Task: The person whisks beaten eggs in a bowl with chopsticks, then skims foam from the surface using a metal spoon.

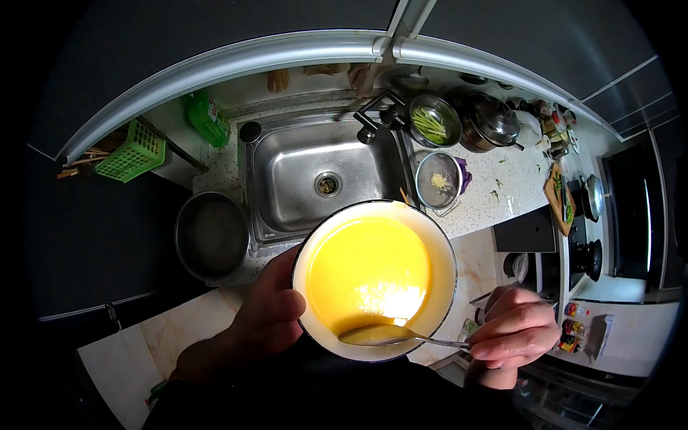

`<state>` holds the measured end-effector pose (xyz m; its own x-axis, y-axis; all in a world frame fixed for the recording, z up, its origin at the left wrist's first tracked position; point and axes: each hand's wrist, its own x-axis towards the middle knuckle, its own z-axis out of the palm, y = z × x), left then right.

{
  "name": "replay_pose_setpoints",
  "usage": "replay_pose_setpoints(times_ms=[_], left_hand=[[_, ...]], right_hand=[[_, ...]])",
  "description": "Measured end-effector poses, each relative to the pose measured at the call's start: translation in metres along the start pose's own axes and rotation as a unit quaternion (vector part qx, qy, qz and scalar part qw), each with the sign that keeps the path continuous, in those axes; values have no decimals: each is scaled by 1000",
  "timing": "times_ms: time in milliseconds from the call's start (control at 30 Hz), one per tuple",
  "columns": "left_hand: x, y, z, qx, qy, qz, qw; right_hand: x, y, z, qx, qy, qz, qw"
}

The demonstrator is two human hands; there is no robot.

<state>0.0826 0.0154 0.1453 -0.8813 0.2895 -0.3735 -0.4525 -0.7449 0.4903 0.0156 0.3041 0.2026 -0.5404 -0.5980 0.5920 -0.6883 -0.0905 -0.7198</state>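
My left hand grips a white bowl with a dark rim from its left side, thumb at the rim. Smooth yellow liquid, which looks like beaten egg, fills much of the bowl, with a bright glare on its surface. In my right hand is the handle of a metal spoon. The spoon's head lies inside the bowl at its near edge, touching the liquid. The bowl is held up in front of the sink's near edge.
Behind the bowl is a steel sink with a faucet. A pan of green stalks, a dish with pale chopped bits and a lidded pot stand at its right. A dark basin is at left; a cutting board lies far right.
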Motion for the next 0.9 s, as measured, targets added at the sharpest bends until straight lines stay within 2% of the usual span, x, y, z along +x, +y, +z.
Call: replay_pose_setpoints(times_ms=[133,200,267,467,733,900], left_hand=[[0,-3,-2,6,-1,7,1000],[-1,-5,-3,7,-4,10,1000],[-2,-7,-5,0,1,5,1000],[-1,-11,-8,-8,-13,-11,1000],[-2,-10,-4,2,-12,2,1000],[-3,-9,-5,4,-15,8,1000]], right_hand=[[3,1,-14,6,-24,-21,999],[1,3,-17,-11,57,-11,998],[1,8,-20,-7,64,-23,998],[18,21,-1,-152,73,-40,985],[14,30,14,-112,72,-20,991],[9,26,12,-42,45,-6,998]])
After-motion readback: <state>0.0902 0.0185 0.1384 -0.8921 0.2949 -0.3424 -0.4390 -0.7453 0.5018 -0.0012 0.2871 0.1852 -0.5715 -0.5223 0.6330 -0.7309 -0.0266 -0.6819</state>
